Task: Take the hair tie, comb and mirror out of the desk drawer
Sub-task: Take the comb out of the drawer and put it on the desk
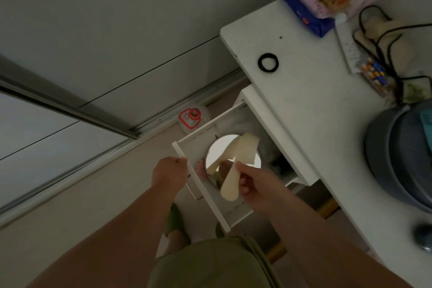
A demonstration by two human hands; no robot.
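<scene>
My right hand (251, 182) is pinching the cream comb (236, 168) by its handle, fingers closed around it, and it's hanging just over the open drawer (201, 184) — so I'm guessing I'm in the middle of the comb step. My left hand (169, 174) is gripping the drawer's front edge, curled shut on it and holding it open. The round mirror (219, 149) is lying flat in the drawer right under the comb, throwing back a reflection of it. The black hair tie (268, 62) is already sitting up on the white desk (315, 100), well apart from the drawer. Next I'm probably carrying the comb up onto the desk near the tie — then going back in for the mirror, which looks like it'll need a careful grab by its rim.
</scene>
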